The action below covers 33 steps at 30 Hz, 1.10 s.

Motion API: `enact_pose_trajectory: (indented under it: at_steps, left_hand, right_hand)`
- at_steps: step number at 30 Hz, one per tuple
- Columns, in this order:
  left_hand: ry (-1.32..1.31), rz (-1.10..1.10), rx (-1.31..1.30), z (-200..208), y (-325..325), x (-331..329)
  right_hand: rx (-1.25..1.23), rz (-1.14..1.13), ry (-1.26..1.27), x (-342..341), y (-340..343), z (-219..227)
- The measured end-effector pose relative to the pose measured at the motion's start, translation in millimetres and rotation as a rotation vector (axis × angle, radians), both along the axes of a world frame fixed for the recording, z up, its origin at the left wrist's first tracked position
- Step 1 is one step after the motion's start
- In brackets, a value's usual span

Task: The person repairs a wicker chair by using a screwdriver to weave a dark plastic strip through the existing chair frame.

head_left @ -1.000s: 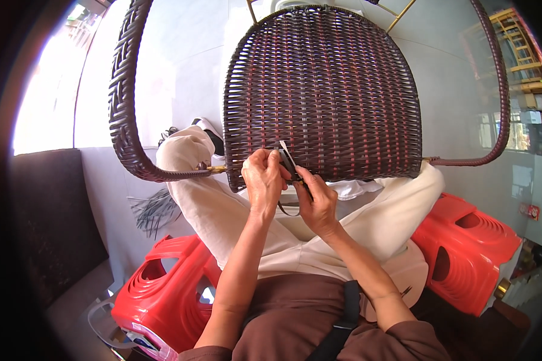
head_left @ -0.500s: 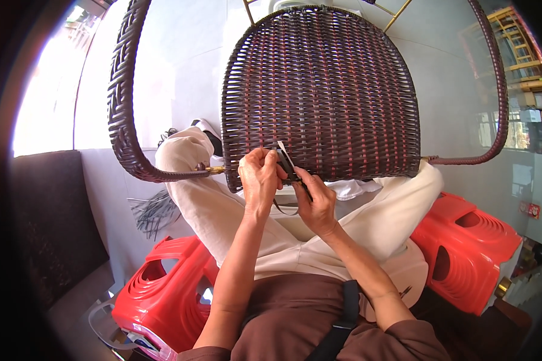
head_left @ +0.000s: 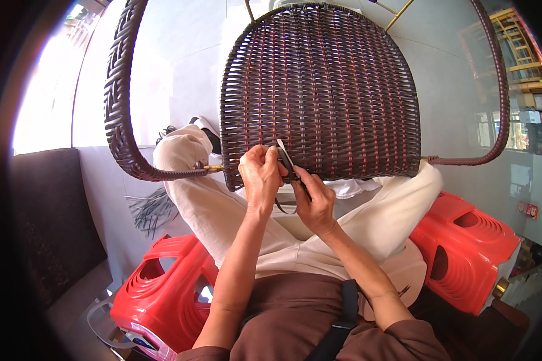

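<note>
A dark brown woven chair seat with reddish strands stands in front of me, its front edge between my knees. At that edge my left hand is closed, fingertips pinching a dark strip that loops down below the hands. My right hand is closed around the dark handle of a slim tool with a pale, flat tip. This tool slants up and left over the weave, close against my left fingers. The exact tool kind and the strip's ends are hidden by my fingers.
Wrapped armrests curve out on both sides of the seat. Red plastic stools stand at my left and right. A bundle of dark strips lies on the floor at left, near a dark panel. Wooden frames stand far right.
Both hands keep almost the same grip and place at the front edge. The seat and left armrest appear shifted very slightly up and left in view.
</note>
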<state>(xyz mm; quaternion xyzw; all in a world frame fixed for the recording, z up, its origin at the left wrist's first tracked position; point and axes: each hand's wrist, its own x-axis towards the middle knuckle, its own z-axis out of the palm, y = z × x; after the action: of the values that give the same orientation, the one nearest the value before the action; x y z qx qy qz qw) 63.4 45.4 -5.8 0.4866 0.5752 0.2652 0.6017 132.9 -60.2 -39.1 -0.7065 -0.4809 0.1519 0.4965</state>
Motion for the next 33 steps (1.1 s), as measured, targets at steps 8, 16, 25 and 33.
enact_pose_trajectory:
  at_steps: [8, 16, 25, 33]
  left_hand:
    - [-0.025, -0.058, -0.111, 13, 4, -7]
    - [-0.137, -0.044, -0.294, 10, 1, -23]
    - [-0.160, 0.010, -0.184, 1, -9, -18]
    - [-0.211, 0.042, -0.136, -4, -14, -14]
  right_hand:
    - [0.085, -0.023, 0.008, -1, 3, -4]
    - [0.074, -0.025, -0.007, 0, 2, -6]
    - [0.085, -0.032, -0.028, -2, 2, -6]
    - [0.081, -0.021, -0.037, -1, 2, -8]
